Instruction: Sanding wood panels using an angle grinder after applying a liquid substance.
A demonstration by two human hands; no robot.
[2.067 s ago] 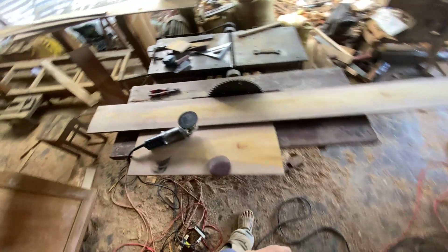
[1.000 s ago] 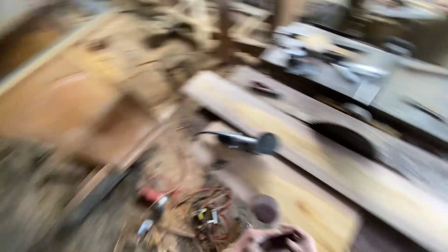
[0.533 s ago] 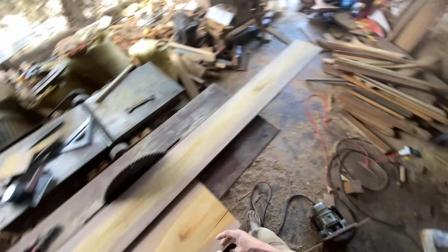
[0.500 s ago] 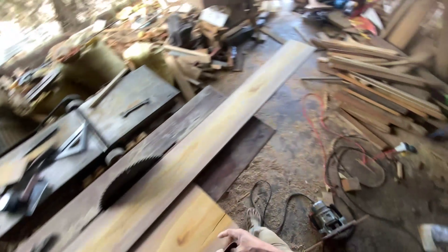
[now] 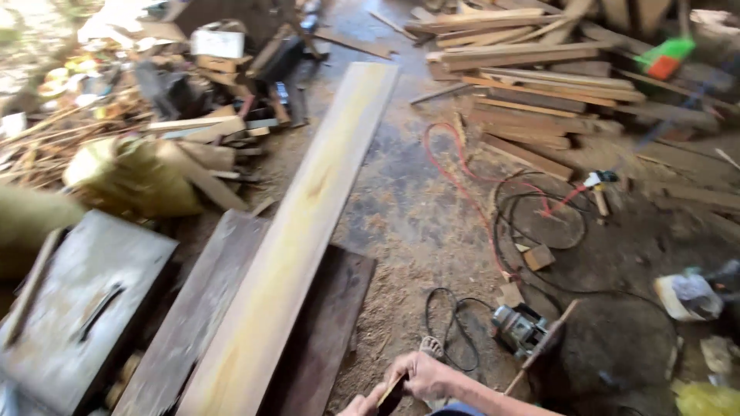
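My right hand (image 5: 426, 377) is at the bottom edge of the view, its fingers closed around a small dark flat object (image 5: 392, 392) with a pale edge. Only part of my left hand (image 5: 359, 404) shows at the frame's bottom, gripping the object's lower end. Both hands hover just right of the dark wooden bench top (image 5: 324, 323). A long pale plank (image 5: 297, 231) lies along that bench, running away toward the top of the view. My foot (image 5: 432, 348) stands on the sawdust floor just beyond my hands.
A grey metal saw table (image 5: 77, 308) sits at lower left. An electric power tool (image 5: 519, 329) lies on the floor with black cable (image 5: 539, 223) and red cable (image 5: 455, 166). Stacked timber (image 5: 539, 85) fills the upper right, scrap wood and a yellow sack (image 5: 131, 173) the upper left.
The view has swung to the right along the plank. The saw blade and the angle grinder have left the view. The floor tool, the cables and the timber stack now show.
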